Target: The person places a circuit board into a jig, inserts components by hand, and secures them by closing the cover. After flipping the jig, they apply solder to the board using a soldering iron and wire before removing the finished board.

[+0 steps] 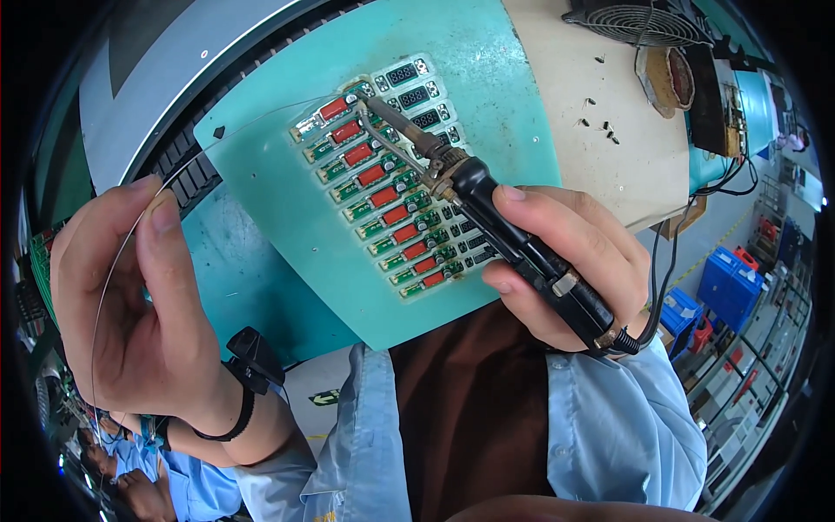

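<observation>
My left hand [143, 296] pinches a thin solder wire [270, 116] between thumb and forefinger; the wire runs right to the top of a panel of boards. In my right hand [578, 248] is a black soldering iron [491, 196] with a thin metal tube along its shaft. Its tip meets the wire's end at the topmost small green circuit board [306, 129]. Several such boards, each with a red block, lie in a slanting column on a turquoise plate [278, 191]. Small black display modules [413, 96] sit beside them, partly hidden by the iron.
Small black bits [609, 130] lie on the beige surface [565, 87] to the right. Beyond are a brown sponge [665, 78] and a round fan grille [644, 24]. A ribbed track [187, 148] borders the plate's left. Blue crates [731, 283] stand far right; another person [196, 487] is lower left.
</observation>
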### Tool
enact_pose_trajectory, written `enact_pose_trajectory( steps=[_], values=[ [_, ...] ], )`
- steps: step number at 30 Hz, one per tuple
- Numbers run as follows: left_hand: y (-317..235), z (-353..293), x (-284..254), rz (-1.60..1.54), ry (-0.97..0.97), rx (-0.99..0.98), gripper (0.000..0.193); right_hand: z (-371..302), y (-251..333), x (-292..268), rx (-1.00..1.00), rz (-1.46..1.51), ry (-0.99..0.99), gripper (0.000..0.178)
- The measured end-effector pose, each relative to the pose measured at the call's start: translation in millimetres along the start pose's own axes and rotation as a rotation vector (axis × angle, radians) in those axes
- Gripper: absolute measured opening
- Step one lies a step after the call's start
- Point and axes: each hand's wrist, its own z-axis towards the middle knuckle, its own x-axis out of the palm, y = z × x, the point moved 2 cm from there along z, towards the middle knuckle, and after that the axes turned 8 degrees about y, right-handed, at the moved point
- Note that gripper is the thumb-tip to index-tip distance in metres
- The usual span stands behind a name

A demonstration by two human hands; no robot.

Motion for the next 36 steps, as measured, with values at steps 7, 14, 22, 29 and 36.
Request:
enact_pose_trajectory(
  steps=[7,14,22,29,36],
  values=[
    [11,-8,-6,-0.004,-0.109,-0.061,0.016,-12,7,-3,-0.079,0.036,-0.109,0.051],
    [11,-13,-4,-0.030,-0.092,-0.043,0.017,-13,-4,0,-0.129,-0.063,-0.050,0.053],
    [11,-14,1,-0.037,-0.018,-0.040,0.019,-11,-9,11,-0.083,-0.024,-0.048,0.049],
    [9,-12,2,-0.033,-0.015,-0.035,0.017,-10,-10,14,-0.039,0.013,-0.114,0.047],
    [9,-11,0,-0.016,0.011,-0.016,0.019,-12,-12,11,-0.097,-0.043,-0.036,0.054]
  ],
)
